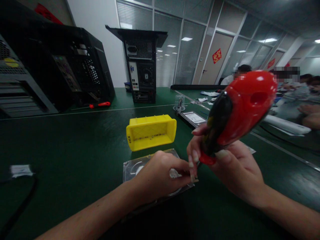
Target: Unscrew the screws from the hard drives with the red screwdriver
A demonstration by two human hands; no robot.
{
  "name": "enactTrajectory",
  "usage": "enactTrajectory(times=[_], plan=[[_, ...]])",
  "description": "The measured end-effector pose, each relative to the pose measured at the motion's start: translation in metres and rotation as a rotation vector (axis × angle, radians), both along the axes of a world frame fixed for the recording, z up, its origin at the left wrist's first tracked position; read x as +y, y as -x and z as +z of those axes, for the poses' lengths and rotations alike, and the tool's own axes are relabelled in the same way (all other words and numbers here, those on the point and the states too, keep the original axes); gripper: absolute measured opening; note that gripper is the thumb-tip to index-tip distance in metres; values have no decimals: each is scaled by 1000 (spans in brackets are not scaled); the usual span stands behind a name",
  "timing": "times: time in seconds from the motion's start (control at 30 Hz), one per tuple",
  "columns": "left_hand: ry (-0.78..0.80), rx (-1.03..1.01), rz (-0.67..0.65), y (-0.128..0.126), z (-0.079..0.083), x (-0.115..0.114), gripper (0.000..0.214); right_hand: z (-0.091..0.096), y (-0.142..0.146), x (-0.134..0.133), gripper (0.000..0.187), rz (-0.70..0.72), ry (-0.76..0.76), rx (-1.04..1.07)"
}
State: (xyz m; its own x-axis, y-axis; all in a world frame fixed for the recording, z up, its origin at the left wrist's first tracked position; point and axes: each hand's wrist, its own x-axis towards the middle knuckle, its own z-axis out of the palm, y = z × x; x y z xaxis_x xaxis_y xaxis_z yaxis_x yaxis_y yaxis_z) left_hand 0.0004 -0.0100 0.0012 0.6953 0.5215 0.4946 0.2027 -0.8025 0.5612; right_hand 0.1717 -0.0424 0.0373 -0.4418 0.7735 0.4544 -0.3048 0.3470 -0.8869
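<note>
My right hand (pixel 236 163) is closed around a screwdriver (pixel 246 106) with a thick red and black handle. The handle tilts up toward the camera, and its shaft points down, mostly hidden by fingers. Over a silver hard drive (pixel 131 168) on the table, my left hand (pixel 162 173) is closed in a pinch beside the lower end of the screwdriver. What its fingertips hold is too small to make out. My left hand and forearm cover much of the drive. Just behind the drive stands a yellow plastic bin (pixel 151 145) with several tiny screws inside.
A second hard drive (pixel 192 117) lies beyond my right hand, near a clear plastic container (pixel 179 102). Computer cases (pixel 142 66) stand at the back and left. Another red screwdriver (pixel 100 104) lies by the left case. A cable (pixel 22 170) is at the left; people sit far right.
</note>
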Motion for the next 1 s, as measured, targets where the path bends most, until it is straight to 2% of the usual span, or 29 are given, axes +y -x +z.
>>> enactTrajectory(times=[0.27, 1.0], plan=[[-60, 11, 14, 0, -2, 1, 7, 1, 2, 1, 27, 9, 10, 4], [-60, -21, -26, 0, -2, 2, 6, 3, 2, 0, 30, -8, 2, -27]])
